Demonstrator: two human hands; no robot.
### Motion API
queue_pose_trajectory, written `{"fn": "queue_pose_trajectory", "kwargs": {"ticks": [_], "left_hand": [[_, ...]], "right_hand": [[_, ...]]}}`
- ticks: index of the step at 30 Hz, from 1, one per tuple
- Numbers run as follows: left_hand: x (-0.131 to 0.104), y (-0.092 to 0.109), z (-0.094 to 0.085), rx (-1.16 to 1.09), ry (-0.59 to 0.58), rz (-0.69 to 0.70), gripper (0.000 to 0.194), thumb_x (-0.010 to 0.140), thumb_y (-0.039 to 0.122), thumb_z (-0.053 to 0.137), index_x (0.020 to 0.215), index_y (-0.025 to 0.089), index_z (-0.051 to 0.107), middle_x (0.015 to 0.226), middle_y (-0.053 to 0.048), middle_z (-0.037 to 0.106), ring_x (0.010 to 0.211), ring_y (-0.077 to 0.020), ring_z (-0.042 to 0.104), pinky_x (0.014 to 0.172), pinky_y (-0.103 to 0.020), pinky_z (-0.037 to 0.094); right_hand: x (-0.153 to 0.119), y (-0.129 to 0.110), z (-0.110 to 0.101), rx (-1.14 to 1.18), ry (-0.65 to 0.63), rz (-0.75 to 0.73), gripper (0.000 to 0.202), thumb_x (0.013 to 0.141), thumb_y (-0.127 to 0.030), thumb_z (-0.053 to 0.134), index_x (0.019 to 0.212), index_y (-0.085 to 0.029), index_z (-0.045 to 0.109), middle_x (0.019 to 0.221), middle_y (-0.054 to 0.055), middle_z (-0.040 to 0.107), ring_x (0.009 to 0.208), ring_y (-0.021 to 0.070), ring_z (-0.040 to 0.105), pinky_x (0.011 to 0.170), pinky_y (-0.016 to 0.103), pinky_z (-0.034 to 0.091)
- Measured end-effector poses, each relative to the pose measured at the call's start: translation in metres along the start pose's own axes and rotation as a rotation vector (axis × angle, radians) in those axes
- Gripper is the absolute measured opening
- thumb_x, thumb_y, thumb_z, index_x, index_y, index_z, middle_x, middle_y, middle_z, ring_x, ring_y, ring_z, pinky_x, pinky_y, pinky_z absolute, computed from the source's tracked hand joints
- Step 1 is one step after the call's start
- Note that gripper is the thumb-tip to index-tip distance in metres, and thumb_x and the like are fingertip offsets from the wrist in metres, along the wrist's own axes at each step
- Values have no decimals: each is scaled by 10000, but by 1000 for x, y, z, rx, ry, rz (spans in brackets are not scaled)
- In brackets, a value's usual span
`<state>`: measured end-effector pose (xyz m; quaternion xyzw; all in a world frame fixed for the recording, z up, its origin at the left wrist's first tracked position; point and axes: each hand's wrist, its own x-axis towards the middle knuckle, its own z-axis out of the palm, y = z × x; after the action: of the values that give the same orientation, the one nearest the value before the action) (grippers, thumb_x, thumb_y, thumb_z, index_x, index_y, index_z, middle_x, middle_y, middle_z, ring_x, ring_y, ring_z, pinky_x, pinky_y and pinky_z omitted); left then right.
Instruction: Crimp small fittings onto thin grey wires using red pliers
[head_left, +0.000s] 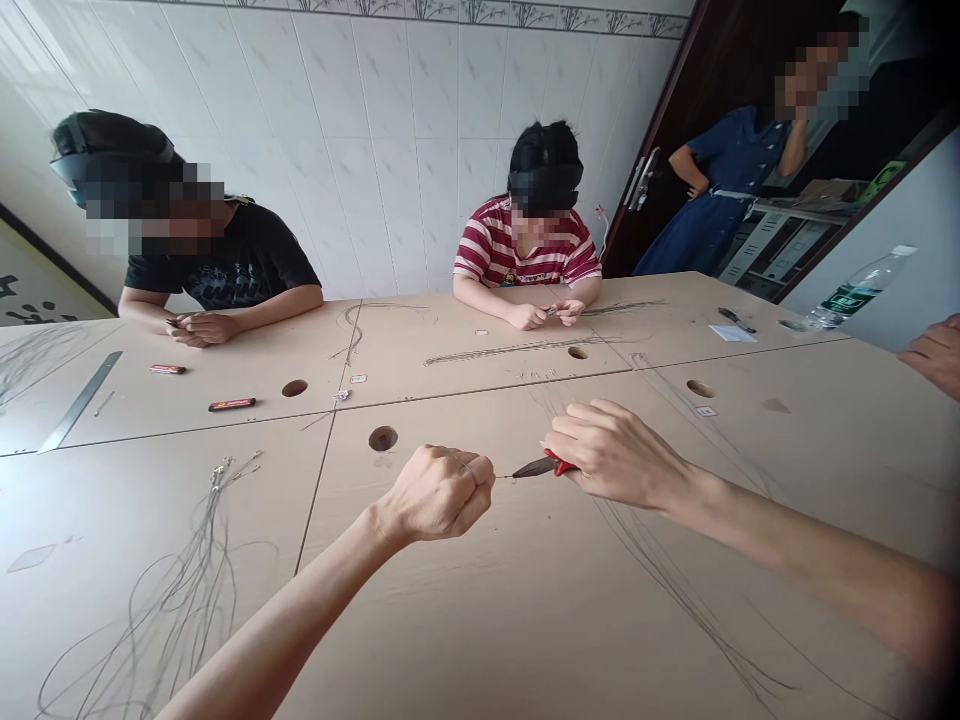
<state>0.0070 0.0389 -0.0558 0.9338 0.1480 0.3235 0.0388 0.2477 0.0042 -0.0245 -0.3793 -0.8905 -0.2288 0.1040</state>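
Over the middle of the table, my left hand (pixel 444 490), with a ring on one finger, is closed in a fist around a thin wire (pixel 504 477). Only a short end of it shows beyond the fingers. My right hand (pixel 607 452) is wrapped round red-handled pliers (pixel 536 468), whose dark, pointed jaws face left and meet the wire's end. Most of the handles are hidden in the palm. Beneath and beside my right forearm lie several long thin cords (pixel 660 575). A bundle of grey cords (pixel 214 520) with small metal ends spreads out to the left of my left arm.
Two seated people (pixel 217 260) work across the table (pixel 465 620); another person stands by the door. A steel ruler (pixel 81 400), battery-like cylinders (pixel 232 404), a cord bundle (pixel 510 350) and a plastic bottle (pixel 859 290) lie around. Round holes (pixel 383 438) pierce the tabletop. Someone's hand (pixel 934 355) is at right.
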Motion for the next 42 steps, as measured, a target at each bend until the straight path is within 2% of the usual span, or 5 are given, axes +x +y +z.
{"fn": "queue_pose_trajectory", "kwargs": {"ticks": [10, 16, 22, 28, 42], "left_hand": [[-7, -6, -1, 19, -8, -32, 206, 776, 86, 341, 611, 209, 357, 456, 58, 385, 397, -95, 311, 407, -242, 207], [-33, -31, -29, 13, 80, -376, 245, 855, 122, 328, 632, 207, 379, 442, 69, 361, 377, -81, 298, 415, -208, 242], [-26, -24, -21, -48, 87, -420, 232, 870, 138, 294, 691, 206, 425, 490, 58, 433, 407, -90, 338, 466, -218, 305], [-18, -7, -14, -171, 163, -487, 278, 904, 174, 295, 681, 197, 458, 580, 21, 538, 490, -107, 432, 530, -237, 366], [-11, 8, -10, -442, 189, -601, 255, 879, 214, 372, 694, 177, 543, 535, 39, 435, 498, -99, 367, 487, -228, 342]], "right_hand": [[-4, 3, 3, 1, -21, -6, 202, 666, 13, 472, 620, -175, 530, 593, 2, 537, 606, 146, 376, 581, 288, 176], [-30, 36, 11, -39, -91, 250, 189, 710, -25, 458, 616, -180, 512, 576, 10, 521, 601, 152, 397, 571, 283, 200], [0, 6, 22, 600, 19, 503, 212, 866, -244, 487, 665, -187, 451, 670, -4, 462, 645, 134, 416, 606, 260, 310], [32, -41, 16, 1339, 64, 653, 267, 897, -449, 511, 946, -205, 608, 691, -25, 447, 606, 113, 383, 564, 255, 313], [49, -62, 9, 1659, 129, 750, 288, 843, -434, 585, 687, -196, 536, 656, -17, 449, 667, 131, 397, 654, 288, 320]]}}
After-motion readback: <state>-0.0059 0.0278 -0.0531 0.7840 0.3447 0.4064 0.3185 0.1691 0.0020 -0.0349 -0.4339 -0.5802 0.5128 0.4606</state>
